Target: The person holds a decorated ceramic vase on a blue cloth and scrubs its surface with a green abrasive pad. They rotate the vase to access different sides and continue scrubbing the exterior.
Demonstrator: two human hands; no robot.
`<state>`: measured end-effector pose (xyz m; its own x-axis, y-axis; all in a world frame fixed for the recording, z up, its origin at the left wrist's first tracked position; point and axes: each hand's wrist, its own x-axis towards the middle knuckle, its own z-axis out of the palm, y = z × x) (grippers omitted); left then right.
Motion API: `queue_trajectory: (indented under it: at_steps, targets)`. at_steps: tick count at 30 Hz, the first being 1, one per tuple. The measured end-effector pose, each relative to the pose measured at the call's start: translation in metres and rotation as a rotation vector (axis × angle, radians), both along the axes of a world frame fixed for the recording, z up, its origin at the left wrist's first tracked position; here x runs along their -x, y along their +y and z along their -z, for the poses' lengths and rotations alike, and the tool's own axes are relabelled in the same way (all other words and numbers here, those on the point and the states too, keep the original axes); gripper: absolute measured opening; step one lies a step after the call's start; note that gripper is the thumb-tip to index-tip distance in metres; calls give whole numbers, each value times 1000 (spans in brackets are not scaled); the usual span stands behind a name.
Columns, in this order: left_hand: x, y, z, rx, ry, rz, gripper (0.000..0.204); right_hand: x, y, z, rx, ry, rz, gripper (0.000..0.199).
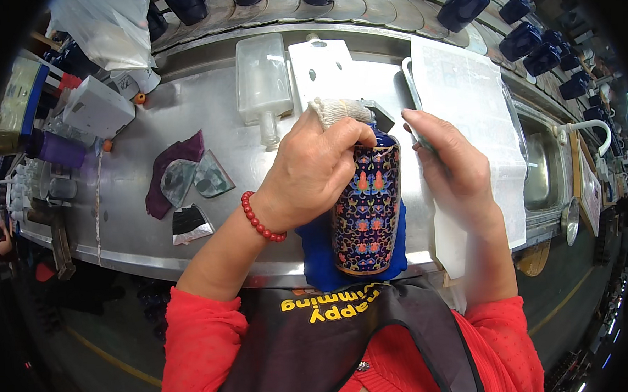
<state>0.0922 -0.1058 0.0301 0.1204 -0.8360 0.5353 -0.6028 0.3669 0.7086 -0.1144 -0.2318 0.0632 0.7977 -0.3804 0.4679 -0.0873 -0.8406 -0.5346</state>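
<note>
A dark blue bottle (367, 214) with a colourful floral pattern lies in front of me, its base toward me, over a bright blue cloth (316, 256). My left hand (311, 169) is closed at its shoulder, fingers curled by the neck end. Just beyond those fingers sits a whitish knitted cloth roll (342, 111); how it is held is partly hidden. To the right of the bottle, apart from it, my right hand (458, 163) pinches a small, thin grey-green flat piece (421, 135) between thumb and fingers.
On the metal bench (127, 213) lie a purple cloth (162, 177) and transparent film pieces (213, 174). Behind stand a clear bottle (262, 78) and a white block (321, 64). White paper (461, 96) covers the right, beside a sink (540, 170). Blue bottles (462, 5) ride a conveyor (276, 10).
</note>
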Motion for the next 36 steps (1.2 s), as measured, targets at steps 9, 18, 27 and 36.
queue_trajectory:
  at_steps: [9,18,27,36]
  targets:
    - [-3,3,4,18,44,-84,15,3,-6,-17,-362,67,22,39]
    - [-1,-5,20,-295,636,179,25,3,0,4,-329,84,30,40]
    - [10,-8,24,-293,772,76,33,10,11,21,-402,63,90,44]
    - [11,-6,26,-284,608,72,32,15,20,33,-398,40,127,47]
